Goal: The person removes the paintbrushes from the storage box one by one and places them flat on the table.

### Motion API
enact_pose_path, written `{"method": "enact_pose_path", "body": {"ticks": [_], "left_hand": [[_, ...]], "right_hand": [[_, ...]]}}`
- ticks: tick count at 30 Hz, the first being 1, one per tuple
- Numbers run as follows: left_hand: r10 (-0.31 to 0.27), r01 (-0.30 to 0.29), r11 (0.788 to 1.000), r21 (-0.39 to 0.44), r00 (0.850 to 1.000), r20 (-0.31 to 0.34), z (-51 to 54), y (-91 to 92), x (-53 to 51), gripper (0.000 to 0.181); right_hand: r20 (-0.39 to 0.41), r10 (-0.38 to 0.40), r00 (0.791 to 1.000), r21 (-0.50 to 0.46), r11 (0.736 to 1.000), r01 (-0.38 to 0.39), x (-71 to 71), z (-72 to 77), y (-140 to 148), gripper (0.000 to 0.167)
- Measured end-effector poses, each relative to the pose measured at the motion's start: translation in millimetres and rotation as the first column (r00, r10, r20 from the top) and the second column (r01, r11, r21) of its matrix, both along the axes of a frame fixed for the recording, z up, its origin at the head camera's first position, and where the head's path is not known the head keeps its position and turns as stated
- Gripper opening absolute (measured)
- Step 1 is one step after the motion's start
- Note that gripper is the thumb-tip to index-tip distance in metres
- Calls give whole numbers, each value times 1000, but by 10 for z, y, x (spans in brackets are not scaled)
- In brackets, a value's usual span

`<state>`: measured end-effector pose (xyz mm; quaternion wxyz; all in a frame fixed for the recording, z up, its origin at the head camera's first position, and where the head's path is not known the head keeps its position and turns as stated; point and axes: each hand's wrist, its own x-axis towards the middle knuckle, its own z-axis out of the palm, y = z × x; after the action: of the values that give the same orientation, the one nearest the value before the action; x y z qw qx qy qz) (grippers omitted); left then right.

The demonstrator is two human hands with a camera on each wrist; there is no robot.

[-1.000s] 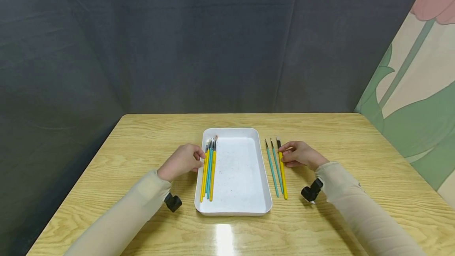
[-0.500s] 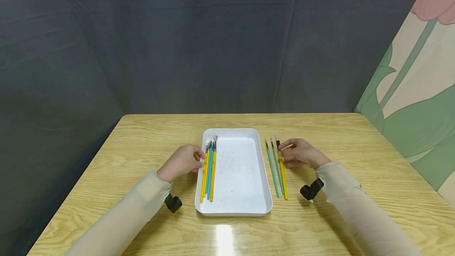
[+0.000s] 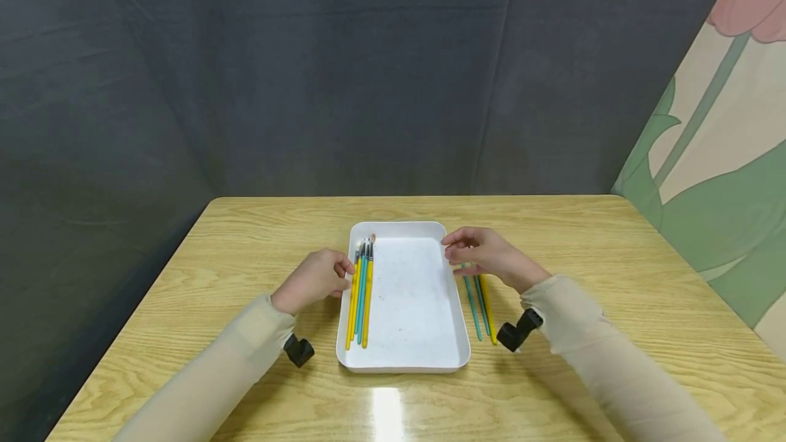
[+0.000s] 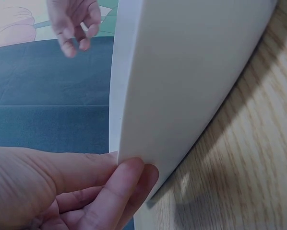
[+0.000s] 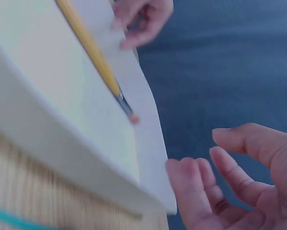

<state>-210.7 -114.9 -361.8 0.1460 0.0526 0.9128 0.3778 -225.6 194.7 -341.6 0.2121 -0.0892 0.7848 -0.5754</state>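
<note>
My left hand [image 3: 314, 280] pinches the left rim of a white rectangular tray [image 3: 411, 312]; in the left wrist view, thumb and fingers meet over the tray's side wall [image 4: 182, 81]. Several yellow and teal paintbrushes lie inside along that left side, among them a yellow paintbrush [image 3: 368, 305] with its bristles toward the far end. Over the tray's far right edge hovers my right hand [image 3: 491, 256], holding nothing, its fingers loosely bent and apart. Partly hidden under it, two teal paintbrushes [image 3: 473, 312] and one yellow paintbrush [image 3: 489, 312] lie on the table right of the tray.
The wood-grain table [image 3: 258, 237] extends around the tray on all sides. A dark cloth [image 3: 368, 74] hangs behind it, and a wall with a painted flower [image 3: 706, 210] stands at the right. A small black camera [image 3: 520, 330] sits on the right wrist.
My right hand has let go of the yellow paintbrush on the table and moved left to the tray's right edge. My left hand has stayed on the left rim.
</note>
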Motion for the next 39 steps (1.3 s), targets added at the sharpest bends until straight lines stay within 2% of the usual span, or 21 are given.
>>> {"method": "enact_pose_path", "body": {"ticks": [7, 15, 20, 29, 34, 39], "left_hand": [[10, -10, 1000, -2, 1000, 4, -3, 2, -13, 14], [10, -10, 1000, -1, 1000, 6, 1, 0, -19, 13], [2, -2, 1000, -9, 1000, 2, -1, -10, -20, 12], [7, -7, 1000, -11, 1000, 21, 14, 3, -28, 16], [-1, 1, 1000, -16, 1000, 19, 6, 8, -33, 15], [-7, 7, 1000, -23, 1000, 16, 13, 16, -28, 15]], "right_hand": [[10, 10, 1000, -44, 999, -10, -37, 39, -415, 29], [61, -19, 998, 55, 998, 15, -173, -103, -828, 30], [83, -15, 996, 124, 992, 4, -202, -149, -1032, 29], [93, 14, 996, 154, 988, -28, -205, -285, -1265, 23], [81, -26, 996, 217, 976, 8, -211, -353, -1347, 17], [81, -47, 996, 258, 966, 25, -220, -392, -1381, 20]]}}
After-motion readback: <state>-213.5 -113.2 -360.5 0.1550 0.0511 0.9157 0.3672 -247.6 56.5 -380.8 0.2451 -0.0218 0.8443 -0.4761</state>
